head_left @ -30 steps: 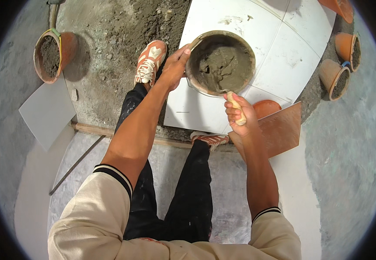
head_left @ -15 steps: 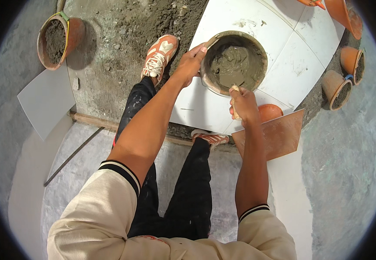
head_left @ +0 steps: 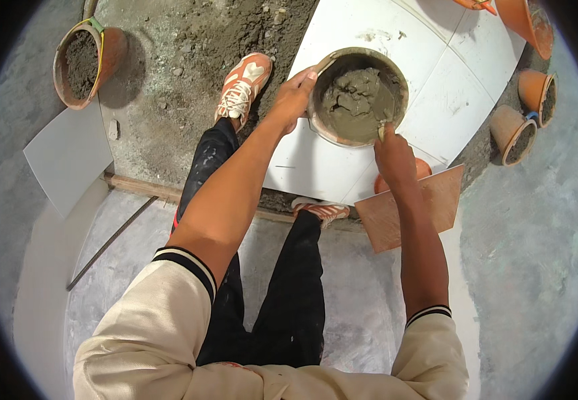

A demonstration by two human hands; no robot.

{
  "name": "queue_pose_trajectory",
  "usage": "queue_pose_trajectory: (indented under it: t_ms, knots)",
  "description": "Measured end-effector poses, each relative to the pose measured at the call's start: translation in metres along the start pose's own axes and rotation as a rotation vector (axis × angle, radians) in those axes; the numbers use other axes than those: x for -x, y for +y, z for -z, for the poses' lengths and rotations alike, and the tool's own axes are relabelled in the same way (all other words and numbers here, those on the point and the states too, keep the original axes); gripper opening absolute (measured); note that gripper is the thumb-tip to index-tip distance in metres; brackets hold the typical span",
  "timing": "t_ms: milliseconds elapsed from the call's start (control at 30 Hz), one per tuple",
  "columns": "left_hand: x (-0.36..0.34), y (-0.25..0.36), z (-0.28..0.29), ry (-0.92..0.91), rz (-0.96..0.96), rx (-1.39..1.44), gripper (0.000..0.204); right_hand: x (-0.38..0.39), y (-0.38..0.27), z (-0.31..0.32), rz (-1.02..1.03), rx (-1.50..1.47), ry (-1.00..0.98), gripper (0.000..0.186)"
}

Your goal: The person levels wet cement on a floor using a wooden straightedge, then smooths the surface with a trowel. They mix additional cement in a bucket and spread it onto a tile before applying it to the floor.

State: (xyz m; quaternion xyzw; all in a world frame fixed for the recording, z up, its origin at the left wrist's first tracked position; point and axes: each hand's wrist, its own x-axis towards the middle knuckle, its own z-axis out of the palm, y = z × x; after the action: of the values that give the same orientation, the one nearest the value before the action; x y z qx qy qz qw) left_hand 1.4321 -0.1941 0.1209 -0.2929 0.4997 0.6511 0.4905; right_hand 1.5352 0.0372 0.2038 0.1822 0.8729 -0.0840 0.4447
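Note:
A round bucket (head_left: 342,141) stands on white floor tiles, holding wet grey mortar (head_left: 356,100). My left hand (head_left: 294,99) is closed on the bucket's left rim. In my right hand (head_left: 396,159) is a trowel (head_left: 384,128), gripped by its pale handle at the near right side of the bucket. Its blade is down in the mortar along the right inner wall, mostly coated and hard to make out. Just under my right forearm are an orange rounded container (head_left: 424,168), partly hidden, and a tilted brown tile (head_left: 386,223).
A bucket of dry mix (head_left: 106,63) stands at the far left beside a loose grey tile (head_left: 69,157). Two small orange buckets (head_left: 512,133) lie at the right. Rough sand (head_left: 196,40) borders the white tiles (head_left: 459,100). A metal rod (head_left: 112,241) lies near the wooden strip (head_left: 146,187).
My right hand has moved right along the bucket's near rim, taking the trowel with it. The mortar surface is heaped differently. My left hand keeps its grip on the rim.

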Motion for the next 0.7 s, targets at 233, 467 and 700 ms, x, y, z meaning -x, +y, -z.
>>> queue_pose_trajectory:
  t_ms: [233,467,700]
  knots:
    - [0.004,-0.002,0.001,0.054,0.008,-0.07,0.062,-0.006,0.042,-0.004,0.164,-0.348,-0.096,0.066]
    - [-0.003,-0.004,0.006,0.048,-0.044,-0.151,0.058,-0.01,0.02,0.007,-0.047,-0.798,-0.594,0.065]
    - [-0.007,-0.004,0.014,0.007,0.028,-0.134,0.066,0.009,0.0,-0.026,-0.285,-1.473,-0.692,0.037]
